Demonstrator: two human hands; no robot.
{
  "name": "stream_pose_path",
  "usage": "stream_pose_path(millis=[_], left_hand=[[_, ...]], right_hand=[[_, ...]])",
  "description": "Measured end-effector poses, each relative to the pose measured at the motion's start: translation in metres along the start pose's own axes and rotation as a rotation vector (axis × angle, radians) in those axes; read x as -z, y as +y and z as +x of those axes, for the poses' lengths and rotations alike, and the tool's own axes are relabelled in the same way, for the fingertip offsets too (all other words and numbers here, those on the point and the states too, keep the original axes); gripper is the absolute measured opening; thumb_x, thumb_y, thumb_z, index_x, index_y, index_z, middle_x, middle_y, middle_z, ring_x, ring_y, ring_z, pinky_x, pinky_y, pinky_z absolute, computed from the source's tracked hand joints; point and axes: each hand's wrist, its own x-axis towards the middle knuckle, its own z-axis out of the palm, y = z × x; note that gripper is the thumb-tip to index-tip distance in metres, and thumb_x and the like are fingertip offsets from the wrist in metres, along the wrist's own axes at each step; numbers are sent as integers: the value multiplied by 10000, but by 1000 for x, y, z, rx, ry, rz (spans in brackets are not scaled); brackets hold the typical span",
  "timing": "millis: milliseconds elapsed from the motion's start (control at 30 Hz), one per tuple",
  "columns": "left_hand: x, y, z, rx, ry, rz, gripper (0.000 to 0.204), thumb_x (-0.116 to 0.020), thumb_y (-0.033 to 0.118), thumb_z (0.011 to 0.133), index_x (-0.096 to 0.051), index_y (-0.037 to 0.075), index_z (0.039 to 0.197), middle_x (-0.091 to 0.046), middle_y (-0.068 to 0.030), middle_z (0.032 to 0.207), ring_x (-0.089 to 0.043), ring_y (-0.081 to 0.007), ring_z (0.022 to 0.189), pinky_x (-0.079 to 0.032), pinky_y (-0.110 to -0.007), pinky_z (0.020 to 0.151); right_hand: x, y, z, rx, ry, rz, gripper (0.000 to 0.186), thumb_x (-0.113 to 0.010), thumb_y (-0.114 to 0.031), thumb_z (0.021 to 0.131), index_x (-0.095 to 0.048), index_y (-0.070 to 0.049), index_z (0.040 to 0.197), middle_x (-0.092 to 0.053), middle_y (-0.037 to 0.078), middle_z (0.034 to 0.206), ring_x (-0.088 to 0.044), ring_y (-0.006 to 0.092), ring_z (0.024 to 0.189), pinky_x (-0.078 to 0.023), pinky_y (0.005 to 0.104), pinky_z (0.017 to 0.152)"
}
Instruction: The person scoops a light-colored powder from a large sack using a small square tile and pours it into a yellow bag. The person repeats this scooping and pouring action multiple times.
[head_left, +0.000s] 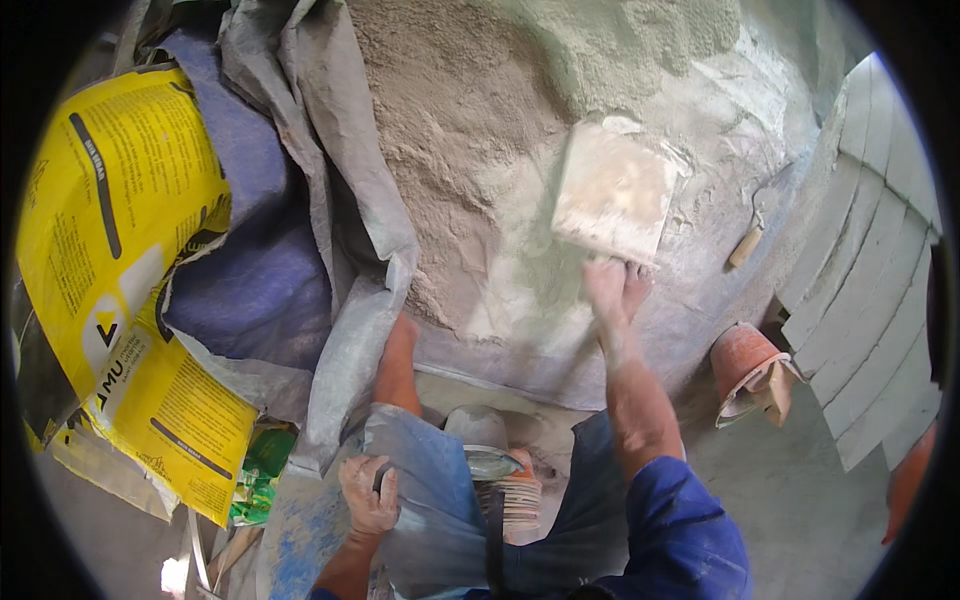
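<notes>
1. While your right arm is stretched forward, your right hand is at the near edge of a pale square piece, and its fingers are closed on this edge.
2. The pale square piece lies ahead of you, right of the middle, on the powder; its upper face is dusty and has a brownish patch.
3. Your left hand is beside your left thigh, and its fingers are bent around a small black thing; how tightly, I cannot tell.
4. The powder is heaped brown and rough on the left, and it is paler and smoother on the right, over a sheet.
5. To the right of the pale square piece you have a trowel, with its wooden handle toward you.
6. Nearer to you stands an orange bucket, tilted, just beside the grey boards.
7. On your left are a yellow bag and a folded grey cloth.
8. Between your knees is a grey bucket, just beside a stack of discs.
</notes>
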Motion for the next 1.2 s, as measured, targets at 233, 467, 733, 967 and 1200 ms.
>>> stream_pose_path(millis=[233, 467, 733, 967, 1200], left_hand=[[10, -36, -1, -177, 3, 8, 231, -665, 145, 849, -663, 23, 1045, -566, -161, 1005, -526, -340, 879, -414, -442, 800], [20, -50, 1, -96, -21, 3, 247, -672, 140, 837, -658, 27, 1056, -560, -169, 996, -529, -347, 881, -417, -439, 803], [26, -39, 10, 12, 8, -129, 256, -694, 153, 815, -666, 22, 1033, -561, -169, 996, -535, -346, 880, -425, -438, 801], [15, -32, 10, -106, 53, -74, 222, -689, 132, 811, -670, 33, 1009, -578, -166, 966, -552, -349, 862, -437, -446, 791], [12, -16, 11, -45, 117, -191, 144, -707, 149, 825, -689, 49, 926, -610, -146, 921, -575, -348, 880, -434, -463, 769]], right_hand=[[-71, -62, -62, -161, -64, 137, 462, -673, -177, 787, -654, 6, 1210, -670, 279, 1148, -618, 460, 1118, -483, 492, 956], [-77, -124, 76, -163, -205, 146, 445, -660, -315, 864, -639, 6, 1171, -669, 299, 1091, -616, 476, 1084, -519, 498, 915], [-55, -181, 164, -118, -247, 223, 377, -622, -261, 820, -698, 53, 1013, -680, 321, 1008, -658, 458, 1009, -512, 508, 895], [10, -144, 107, -89, -267, 98, 355, -642, -223, 751, -681, 102, 889, -671, 340, 910, -672, 456, 945, -518, 503, 852], [150, -130, 21, 84, -135, 127, 305, -638, -213, 740, -683, 74, 834, -662, 318, 817, -669, 472, 849, -527, 514, 766]])
